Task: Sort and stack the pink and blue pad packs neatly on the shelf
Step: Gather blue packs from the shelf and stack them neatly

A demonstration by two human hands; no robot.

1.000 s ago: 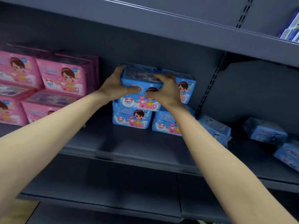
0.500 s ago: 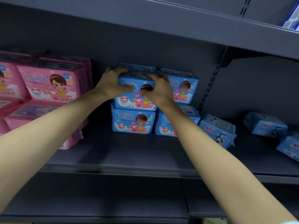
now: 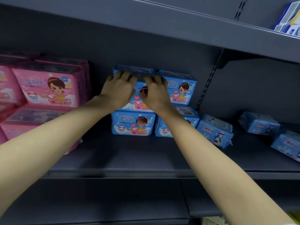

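Blue pad packs stand two wide and two high at the middle of the shelf (image 3: 129, 158). Both my hands hold the upper left blue pack (image 3: 133, 70): my left hand (image 3: 119, 90) and my right hand (image 3: 156, 93) curl their fingers over its top edge, with the thumbs on its front. Beside it sits the upper right blue pack (image 3: 181, 90), on top of the lower right pack (image 3: 190, 116). The lower left pack (image 3: 131, 125) is under the held one. Pink pad packs (image 3: 48, 88) are stacked at the left.
Three loose blue packs of another design lie to the right (image 3: 214, 131), (image 3: 259, 124), (image 3: 287, 146), past a slotted upright (image 3: 206, 90). The shelf above (image 3: 162, 18) hangs low over the stacks and carries a blue and white box (image 3: 289, 18). Another shelf runs below.
Both hands have slid up the upper left blue pack, so their fingers now hook over its top edge. The view has shifted slightly closer to the shelf.
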